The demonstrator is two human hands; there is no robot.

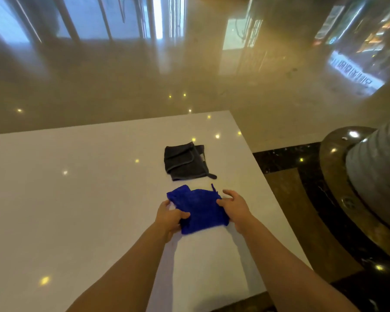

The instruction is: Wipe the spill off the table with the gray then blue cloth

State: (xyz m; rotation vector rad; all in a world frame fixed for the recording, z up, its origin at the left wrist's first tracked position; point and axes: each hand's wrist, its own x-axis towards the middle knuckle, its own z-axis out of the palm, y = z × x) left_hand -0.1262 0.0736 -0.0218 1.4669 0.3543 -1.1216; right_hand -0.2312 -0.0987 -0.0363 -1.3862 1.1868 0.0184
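A blue cloth [199, 208] lies crumpled on the white table [77, 199] near its right side. My left hand [169, 218] grips the cloth's near-left edge, thumb on top. My right hand [233, 204] rests on the cloth's right edge with fingers spread, thumb pressing the fabric. A gray cloth [184, 162], folded, lies flat just beyond the blue one, untouched. I cannot make out any spill on the glossy table surface.
The table's right edge [268, 188] runs diagonally close to both cloths. Beyond it is polished beige floor with a dark border and a round column base [347, 176] at right. Ceiling lights reflect as spots on the table.
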